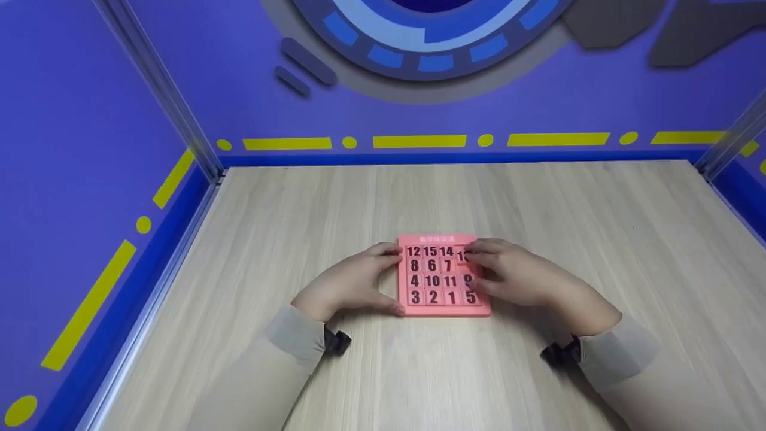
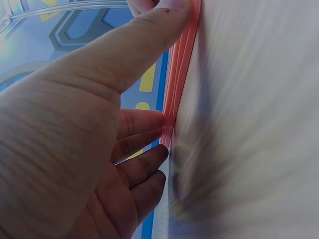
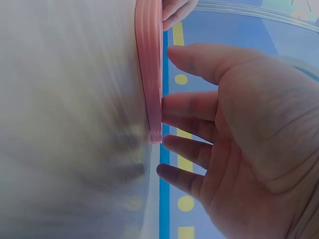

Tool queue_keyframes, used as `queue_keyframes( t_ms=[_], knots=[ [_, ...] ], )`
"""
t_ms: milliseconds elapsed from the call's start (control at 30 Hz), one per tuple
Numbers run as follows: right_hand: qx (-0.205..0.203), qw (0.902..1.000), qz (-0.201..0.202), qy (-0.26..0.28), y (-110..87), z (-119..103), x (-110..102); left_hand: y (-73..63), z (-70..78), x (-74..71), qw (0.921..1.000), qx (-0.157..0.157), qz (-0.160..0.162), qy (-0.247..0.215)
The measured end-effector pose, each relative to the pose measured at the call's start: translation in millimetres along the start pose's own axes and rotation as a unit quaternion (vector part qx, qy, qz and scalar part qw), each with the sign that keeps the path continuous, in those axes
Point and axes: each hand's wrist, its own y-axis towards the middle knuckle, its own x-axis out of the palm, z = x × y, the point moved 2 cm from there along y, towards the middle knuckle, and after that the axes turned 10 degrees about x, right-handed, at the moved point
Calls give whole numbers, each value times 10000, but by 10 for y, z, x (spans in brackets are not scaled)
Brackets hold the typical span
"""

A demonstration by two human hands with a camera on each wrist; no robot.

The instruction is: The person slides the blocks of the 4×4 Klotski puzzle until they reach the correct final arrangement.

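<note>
A pink number sliding puzzle (image 1: 443, 311) lies flat on the wooden table in the head view. My left hand (image 1: 356, 281) holds its left side, thumb at the near corner and fingertips farther up the edge. From the right, my right hand (image 1: 517, 272) reaches over the puzzle with its fingers fairly straight. Its fingertips touch a partly covered tile (image 1: 461, 257) in the right column, which sits slightly lower than the top row. The thumb is over the tile above the 5. In the right wrist view, the fingertips meet the puzzle's edge (image 3: 149, 64).
The wooden table (image 1: 287, 203) extends around the puzzle. Behind it stands a blue wall (image 1: 239, 120) with yellow marks, and another blue panel (image 1: 72, 179) borders the left side. Black wrist straps (image 1: 338, 342) show at both sleeves.
</note>
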Motion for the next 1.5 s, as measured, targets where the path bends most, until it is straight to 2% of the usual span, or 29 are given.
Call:
queue_keyframes(
  t_ms=[333,867,1000,1267,1500],
  knots=[
    [-200,9997,133,92,-22,-52,-23,14,0,10,10000,25,-65,66],
    [-35,9998,138,103,29,-113,-74,-12,-4,-5,9999,109,-19,98],
    [-46,9999,-27,99,98,-157,-92,-10,-9,-6,9999,109,-28,128],
    [-207,9975,-678,39,202,-203,-45,10,-3,3,9998,174,-26,123],
    [-134,9959,-884,130,222,-171,-6,2,-23,-4,9998,176,-13,110]
  ],
)
